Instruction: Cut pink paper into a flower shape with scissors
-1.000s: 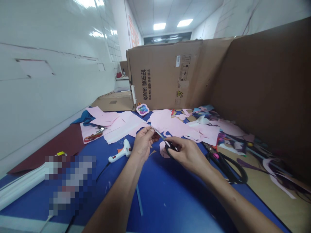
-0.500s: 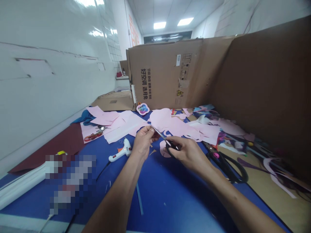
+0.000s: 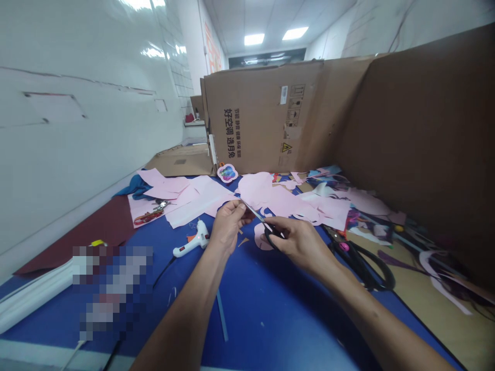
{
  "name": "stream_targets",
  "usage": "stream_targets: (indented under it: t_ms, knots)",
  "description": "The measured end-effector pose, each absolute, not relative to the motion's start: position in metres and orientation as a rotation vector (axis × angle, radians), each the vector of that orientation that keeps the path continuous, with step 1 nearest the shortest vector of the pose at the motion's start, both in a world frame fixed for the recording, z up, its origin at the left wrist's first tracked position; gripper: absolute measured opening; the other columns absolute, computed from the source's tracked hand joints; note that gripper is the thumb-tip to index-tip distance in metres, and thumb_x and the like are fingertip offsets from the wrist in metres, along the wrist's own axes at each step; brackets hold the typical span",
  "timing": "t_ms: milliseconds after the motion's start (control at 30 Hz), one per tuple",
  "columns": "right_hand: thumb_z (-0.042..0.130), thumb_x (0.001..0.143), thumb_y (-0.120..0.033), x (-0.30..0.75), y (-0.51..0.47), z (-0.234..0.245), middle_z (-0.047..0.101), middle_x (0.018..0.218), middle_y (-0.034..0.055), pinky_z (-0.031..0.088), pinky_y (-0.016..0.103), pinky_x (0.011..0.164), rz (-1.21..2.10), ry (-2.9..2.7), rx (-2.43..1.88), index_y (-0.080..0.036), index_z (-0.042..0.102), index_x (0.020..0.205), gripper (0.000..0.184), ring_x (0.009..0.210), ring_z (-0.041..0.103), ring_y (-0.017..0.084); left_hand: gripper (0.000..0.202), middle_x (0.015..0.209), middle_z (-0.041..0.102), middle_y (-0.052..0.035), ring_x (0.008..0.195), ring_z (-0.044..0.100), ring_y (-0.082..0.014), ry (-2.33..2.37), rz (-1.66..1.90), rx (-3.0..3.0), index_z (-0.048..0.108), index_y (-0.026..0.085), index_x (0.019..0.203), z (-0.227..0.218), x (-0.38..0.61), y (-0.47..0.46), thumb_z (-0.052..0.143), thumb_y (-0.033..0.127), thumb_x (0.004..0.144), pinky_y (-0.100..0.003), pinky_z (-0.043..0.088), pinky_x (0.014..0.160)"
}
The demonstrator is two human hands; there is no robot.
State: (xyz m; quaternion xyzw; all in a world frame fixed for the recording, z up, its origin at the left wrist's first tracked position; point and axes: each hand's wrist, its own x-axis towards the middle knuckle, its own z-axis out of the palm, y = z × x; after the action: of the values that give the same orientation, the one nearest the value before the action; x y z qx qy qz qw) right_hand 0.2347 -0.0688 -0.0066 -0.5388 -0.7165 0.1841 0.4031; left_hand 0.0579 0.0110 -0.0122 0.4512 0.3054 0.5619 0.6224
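Black-handled scissors (image 3: 268,227) are gripped in my right hand (image 3: 302,241), their blades pointing up and left to the fingertips of my left hand (image 3: 229,222). The left fingers are pinched together by the blade tips; whatever they hold is too small and hidden to make out. Just beneath the scissors, a small rounded pink paper piece (image 3: 260,240) lies on the blue tabletop (image 3: 263,314). Beyond both hands spreads a pile of cut pink paper (image 3: 257,189).
A white glue gun (image 3: 193,242) rests left of my left forearm. Large black-handled shears (image 3: 373,268) lie to the right, near paper scraps. A flower-shaped pink piece (image 3: 227,173) leans on the cardboard box (image 3: 263,118) at the back. A thin blue strip (image 3: 222,317) lies in front.
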Motion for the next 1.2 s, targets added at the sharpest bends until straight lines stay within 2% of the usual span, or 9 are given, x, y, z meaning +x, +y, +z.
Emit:
stream_targets:
  t_ms: [433, 700, 900, 1067, 1200]
  knots:
    - [0.07, 0.088, -0.023, 0.2353, -0.0694, -0.0053, 0.084, 0.1, 0.001, 0.049, 0.024, 0.067, 0.439, -1.808, -1.361, -0.024, 0.081, 0.116, 0.03, 0.081, 0.075, 0.019, 0.029, 0.078, 0.072, -0.0041, 0.07, 0.066, -0.0141, 0.699, 1.292, 1.038, 0.069, 0.016, 0.08, -0.011, 0.0582, 0.0102, 0.085, 0.039, 0.072, -0.026, 0.052, 0.068]
    - [0.069, 0.088, -0.025, 0.2342, -0.0703, -0.0039, 0.083, 0.097, 0.0003, 0.049, 0.025, 0.067, 0.403, -1.803, -1.395, -0.025, 0.081, 0.117, 0.031, 0.078, 0.073, 0.019, 0.026, 0.078, 0.072, -0.0039, 0.071, 0.066, -0.014, 0.679, 1.301, 1.047, 0.069, 0.017, 0.08, -0.0117, 0.0595, 0.009, 0.083, 0.038, 0.075, -0.026, 0.052, 0.069]
    - [0.069, 0.088, -0.026, 0.2345, -0.0696, -0.005, 0.083, 0.093, 0.0009, 0.048, 0.026, 0.067, 0.406, -1.796, -1.401, -0.024, 0.08, 0.119, 0.033, 0.076, 0.072, 0.019, 0.027, 0.079, 0.072, -0.0041, 0.071, 0.066, -0.0142, 0.686, 1.289, 1.044, 0.069, 0.017, 0.082, -0.0118, 0.0596, 0.0088, 0.084, 0.038, 0.075, -0.026, 0.052, 0.069]
    - [0.068, 0.088, -0.025, 0.2354, -0.0678, -0.0068, 0.083, 0.1, 0.0021, 0.05, 0.026, 0.07, 0.437, -1.799, -1.395, -0.024, 0.08, 0.119, 0.034, 0.083, 0.075, 0.021, 0.026, 0.081, 0.072, -0.0046, 0.072, 0.066, -0.0143, 0.698, 1.287, 1.034, 0.069, 0.017, 0.082, -0.0116, 0.0604, 0.0077, 0.083, 0.038, 0.076, -0.026, 0.052, 0.069]
    - [0.068, 0.087, -0.023, 0.236, -0.0681, -0.0074, 0.084, 0.098, 0.0022, 0.051, 0.027, 0.069, 0.425, -1.803, -1.401, -0.024, 0.08, 0.12, 0.035, 0.082, 0.075, 0.021, 0.026, 0.079, 0.071, -0.0042, 0.072, 0.067, -0.0144, 0.705, 1.277, 1.039, 0.068, 0.017, 0.081, -0.0099, 0.0597, 0.0067, 0.083, 0.038, 0.075, -0.026, 0.052, 0.069]
